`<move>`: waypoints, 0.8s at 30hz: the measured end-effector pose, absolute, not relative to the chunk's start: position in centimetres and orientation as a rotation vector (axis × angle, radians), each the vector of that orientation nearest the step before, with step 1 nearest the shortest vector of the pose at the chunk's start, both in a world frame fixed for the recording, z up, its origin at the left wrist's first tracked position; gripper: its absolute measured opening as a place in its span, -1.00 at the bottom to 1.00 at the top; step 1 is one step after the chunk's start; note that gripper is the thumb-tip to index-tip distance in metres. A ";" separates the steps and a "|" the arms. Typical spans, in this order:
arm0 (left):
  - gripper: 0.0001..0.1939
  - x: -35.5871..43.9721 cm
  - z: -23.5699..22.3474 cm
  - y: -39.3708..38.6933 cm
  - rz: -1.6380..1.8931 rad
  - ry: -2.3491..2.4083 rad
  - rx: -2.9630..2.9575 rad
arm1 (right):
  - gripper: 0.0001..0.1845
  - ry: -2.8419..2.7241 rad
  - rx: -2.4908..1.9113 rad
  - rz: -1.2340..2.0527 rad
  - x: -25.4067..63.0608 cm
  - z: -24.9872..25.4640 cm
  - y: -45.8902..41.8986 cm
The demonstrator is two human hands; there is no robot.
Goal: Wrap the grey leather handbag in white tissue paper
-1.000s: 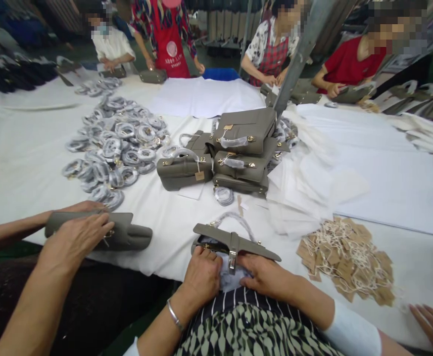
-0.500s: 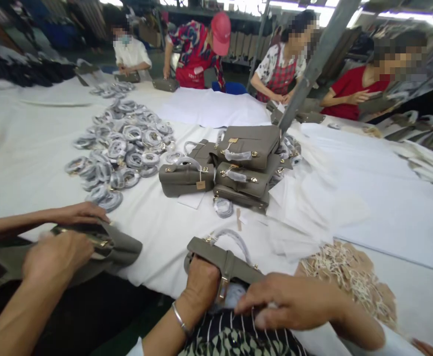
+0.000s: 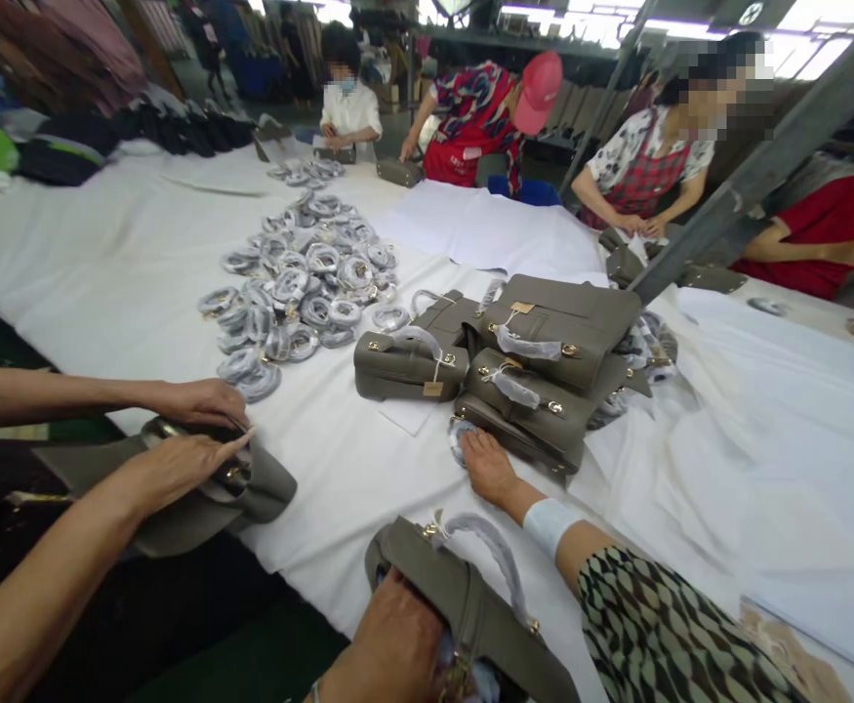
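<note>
1. Down at the near edge, the left hand (image 3: 389,649) grips the grey handbag (image 3: 470,615) at its open mouth, fingers hidden inside it; the bag lies at the near rim of the white table (image 3: 104,264), its wrapped handle (image 3: 489,547) arching on top.
2. Farther out, the right hand (image 3: 486,467) lies on a wrapped strap coil (image 3: 460,436), fingers bent over it; whether they actually grasp it cannot be told.
3. That coil sits just beside the near foot of the stack of grey handbags (image 3: 544,376) in the middle of the table.
4. Left of the stack lies a spread of wrapped strap coils (image 3: 302,278).
5. At the near left, a co-worker's two hands (image 3: 192,439) hold another grey bag (image 3: 251,488) at the table's edge.
6. On the far side, several people work at more bags.
</note>
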State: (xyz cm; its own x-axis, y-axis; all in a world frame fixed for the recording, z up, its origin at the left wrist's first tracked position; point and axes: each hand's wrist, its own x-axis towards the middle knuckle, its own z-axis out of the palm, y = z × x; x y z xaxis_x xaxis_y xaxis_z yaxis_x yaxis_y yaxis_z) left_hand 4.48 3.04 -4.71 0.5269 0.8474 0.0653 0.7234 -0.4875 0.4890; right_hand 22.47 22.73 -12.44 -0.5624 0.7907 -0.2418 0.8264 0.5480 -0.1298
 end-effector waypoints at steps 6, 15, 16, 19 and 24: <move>-0.36 5.5 -6.0 4.0 0.308 1.325 2.264 | -0.60 2.683 1.422 -0.502 23.8 -9.9 23.7; -0.31 6.1 -3.4 6.1 0.119 1.228 2.375 | -0.37 2.259 1.862 -1.773 33.3 5.3 11.3; -0.28 6.2 -3.4 6.3 0.116 1.212 2.399 | -0.34 2.270 1.709 -1.774 33.5 6.5 10.0; -0.26 6.6 -3.6 7.0 0.133 1.179 2.467 | -0.42 2.294 1.147 -1.926 31.6 8.4 7.5; -0.57 6.6 -4.4 6.7 0.146 1.185 2.516 | -0.71 2.239 1.608 -1.271 25.1 6.1 4.9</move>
State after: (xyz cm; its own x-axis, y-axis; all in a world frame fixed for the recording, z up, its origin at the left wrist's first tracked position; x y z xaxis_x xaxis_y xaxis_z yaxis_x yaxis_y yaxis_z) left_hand 6.65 6.66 -4.38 0.6439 0.7630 -0.0568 0.7265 -0.5865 0.3581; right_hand 25.14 4.85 6.14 -0.4350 0.7348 -0.5204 0.8237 0.0912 -0.5597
